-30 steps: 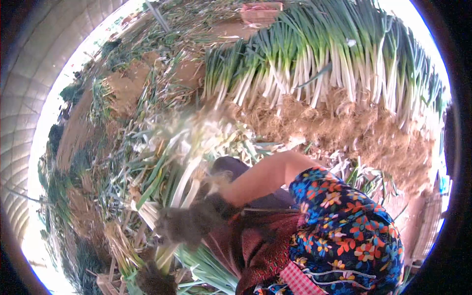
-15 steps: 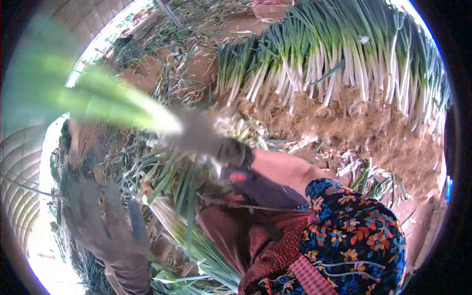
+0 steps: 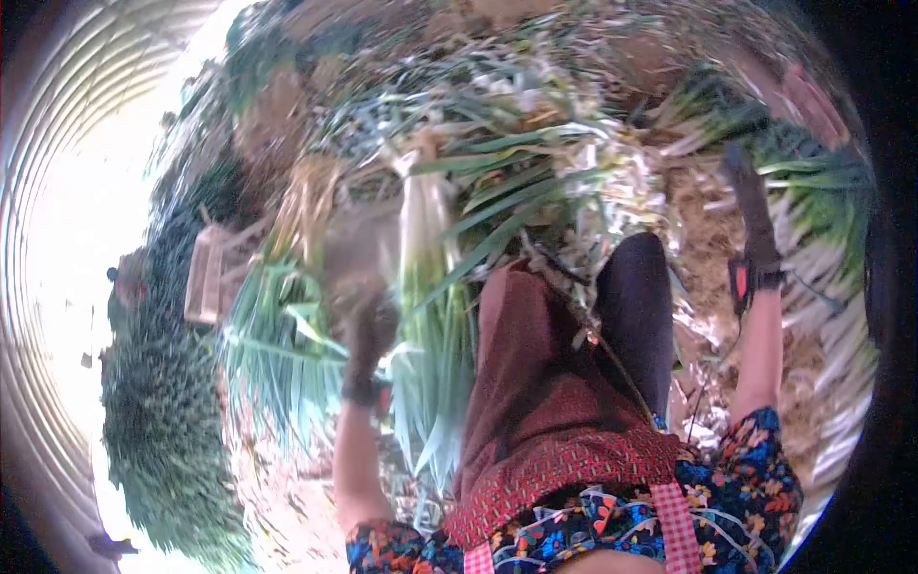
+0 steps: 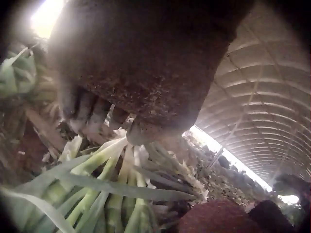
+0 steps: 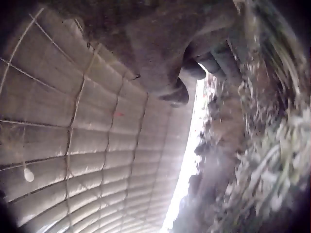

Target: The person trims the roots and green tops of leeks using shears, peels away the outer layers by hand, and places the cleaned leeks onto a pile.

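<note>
My left hand (image 3: 363, 297), in a dark glove, is blurred beside a bundle of long green onions (image 3: 426, 220) whose leaves point toward me. In the left wrist view its straight fingers (image 4: 85, 109) hang near the white ends of green onions and appear to hold nothing. A second pile of green onions (image 3: 277, 316) lies left of that hand. My gloved right hand (image 3: 754, 210) reaches out to the right, beside the row of green onions (image 3: 813, 230). In the right wrist view its thumb (image 5: 177, 92) and fingers are loosely bent around nothing.
A small wooden stool (image 3: 204, 275) stands at the left, near a mass of dark green leaves (image 3: 172, 402). Stripped leaves (image 3: 535, 96) litter the ground ahead. A pink crate (image 3: 813, 105) is at the far right. My knees and red apron (image 3: 535, 383) fill the middle.
The head view has turned, so the row of onions is now at the right. My right hand no longer holds its onions and has swung right. The left hand has moved next to the bundle.
</note>
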`<state>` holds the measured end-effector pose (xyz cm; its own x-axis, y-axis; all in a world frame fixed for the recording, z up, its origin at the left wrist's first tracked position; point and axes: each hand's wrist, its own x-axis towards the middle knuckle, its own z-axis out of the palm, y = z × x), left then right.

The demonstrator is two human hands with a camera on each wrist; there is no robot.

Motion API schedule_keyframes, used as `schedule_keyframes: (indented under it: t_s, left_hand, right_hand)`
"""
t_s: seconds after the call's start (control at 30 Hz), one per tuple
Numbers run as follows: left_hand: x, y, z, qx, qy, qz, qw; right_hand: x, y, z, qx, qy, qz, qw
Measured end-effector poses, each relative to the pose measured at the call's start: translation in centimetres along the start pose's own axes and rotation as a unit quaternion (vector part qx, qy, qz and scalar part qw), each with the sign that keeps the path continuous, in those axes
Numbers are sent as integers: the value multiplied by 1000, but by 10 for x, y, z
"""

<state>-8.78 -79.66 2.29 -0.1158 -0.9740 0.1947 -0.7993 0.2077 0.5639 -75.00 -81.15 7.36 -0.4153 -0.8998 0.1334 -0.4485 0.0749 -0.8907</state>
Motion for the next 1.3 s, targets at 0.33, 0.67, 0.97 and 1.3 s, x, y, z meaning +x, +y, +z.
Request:
schedule_keyframes:
  t_s: [0.33,0.67,0.97,1.3]
  left_hand:
    - [65,-53,106,173,-49,-118,977]
    - [84,-46,83,-88,-129,-188,970]
    - [79,38,111,110,-30,-279,953]
    - [98,32,172,199,76,-391,895]
  right_hand:
    - [-109,-43,125,-236,-179,-274,915]
    - [-114,-78,142,-319,-138,-362,865]
    - [-114,-84,157,-390,-225,-261,854]
    - [-114,-85,169,-399,-233,-295,836]
